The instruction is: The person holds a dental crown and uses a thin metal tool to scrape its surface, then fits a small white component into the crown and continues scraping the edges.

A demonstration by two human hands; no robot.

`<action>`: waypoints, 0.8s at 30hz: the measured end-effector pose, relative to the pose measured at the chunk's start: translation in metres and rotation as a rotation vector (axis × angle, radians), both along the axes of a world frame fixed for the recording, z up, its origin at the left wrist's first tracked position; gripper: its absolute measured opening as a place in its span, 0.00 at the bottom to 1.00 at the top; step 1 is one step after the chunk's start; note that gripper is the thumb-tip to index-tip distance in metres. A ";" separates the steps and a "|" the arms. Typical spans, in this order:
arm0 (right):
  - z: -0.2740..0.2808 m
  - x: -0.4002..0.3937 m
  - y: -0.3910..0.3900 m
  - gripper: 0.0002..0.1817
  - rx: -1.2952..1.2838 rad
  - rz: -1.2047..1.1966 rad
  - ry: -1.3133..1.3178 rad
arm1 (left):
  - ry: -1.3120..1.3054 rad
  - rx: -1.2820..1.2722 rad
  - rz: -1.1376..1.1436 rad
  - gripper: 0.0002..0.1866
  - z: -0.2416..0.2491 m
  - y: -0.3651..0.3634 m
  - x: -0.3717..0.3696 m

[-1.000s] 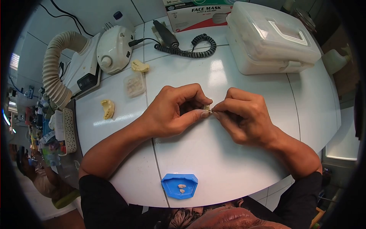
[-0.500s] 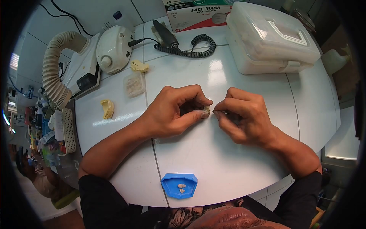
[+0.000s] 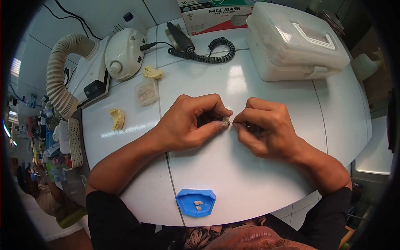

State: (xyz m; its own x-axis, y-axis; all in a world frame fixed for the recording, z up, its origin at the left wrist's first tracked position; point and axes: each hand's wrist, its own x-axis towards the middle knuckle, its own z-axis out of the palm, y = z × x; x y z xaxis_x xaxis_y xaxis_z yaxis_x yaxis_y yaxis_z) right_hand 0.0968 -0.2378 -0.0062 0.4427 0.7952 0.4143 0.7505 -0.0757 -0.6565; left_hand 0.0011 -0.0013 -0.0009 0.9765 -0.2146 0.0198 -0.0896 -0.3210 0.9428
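Note:
Over the middle of the white table (image 3: 200,166), my left hand (image 3: 193,121) pinches a small pale piece (image 3: 226,120) between thumb and fingertips. My right hand (image 3: 266,125) closes on a thin metal tool (image 3: 247,125), whose tip meets or nearly meets the piece; exact contact is too small to tell. Nearest my body, a blue dish (image 3: 188,206) holds small pale pieces (image 3: 198,203). Left of my hands lie a yellowish dental cast (image 3: 118,119), a second cast piece (image 3: 152,72) and a clear small box (image 3: 146,92).
A white control unit (image 3: 125,54), a ribbed hose (image 3: 56,75) and a black handpiece (image 3: 180,37) with coiled cord stand at the back left. A face mask box (image 3: 221,18) and a translucent case (image 3: 296,46) are behind. Another person (image 3: 52,196) is at far left.
The tool and my right fingertips have shifted very slightly at the pale piece. Both hands keep their hold.

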 end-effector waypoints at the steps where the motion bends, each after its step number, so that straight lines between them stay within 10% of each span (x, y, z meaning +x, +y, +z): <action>1: 0.001 -0.001 0.000 0.03 -0.006 -0.013 0.003 | -0.001 0.001 0.001 0.08 0.000 0.000 0.000; 24: 0.002 0.003 -0.001 0.03 0.054 -0.055 0.035 | 0.040 -0.040 0.009 0.11 0.003 -0.001 0.000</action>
